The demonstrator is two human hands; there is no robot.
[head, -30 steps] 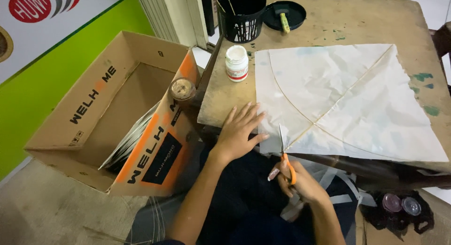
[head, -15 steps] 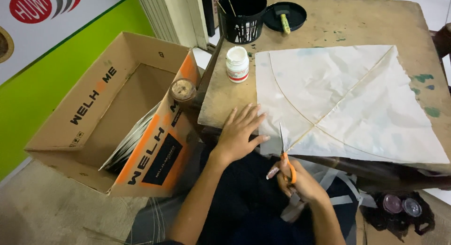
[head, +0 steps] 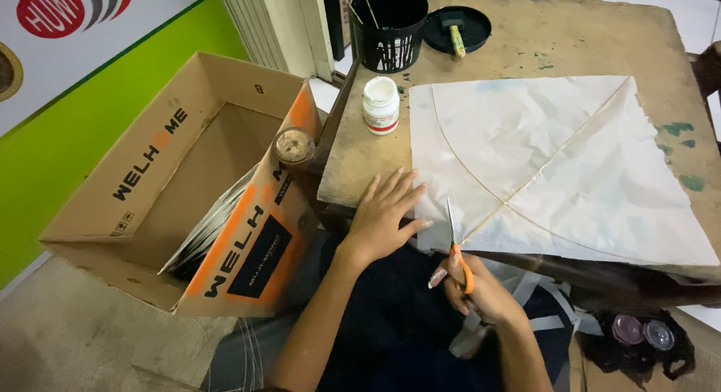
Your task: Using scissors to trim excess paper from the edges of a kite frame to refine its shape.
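Observation:
A white paper kite (head: 556, 167) with thin crossed sticks lies flat on a worn wooden table (head: 571, 46). My left hand (head: 387, 215) rests palm down, fingers spread, on the table edge and the kite's near-left corner. My right hand (head: 473, 287), below the table's front edge, grips orange-handled scissors (head: 457, 242) whose blades point up into the paper's near edge beside the left hand.
A small white jar (head: 381, 104) stands left of the kite. At the back are a black bucket (head: 389, 24) and a black lid with a brush (head: 456, 28). An open cardboard box (head: 188, 182) sits on the floor to the left. Two round lids (head: 642, 332) lie at lower right.
Almost nothing differs. Both hands and the scissors stay at the kite's near-left edge.

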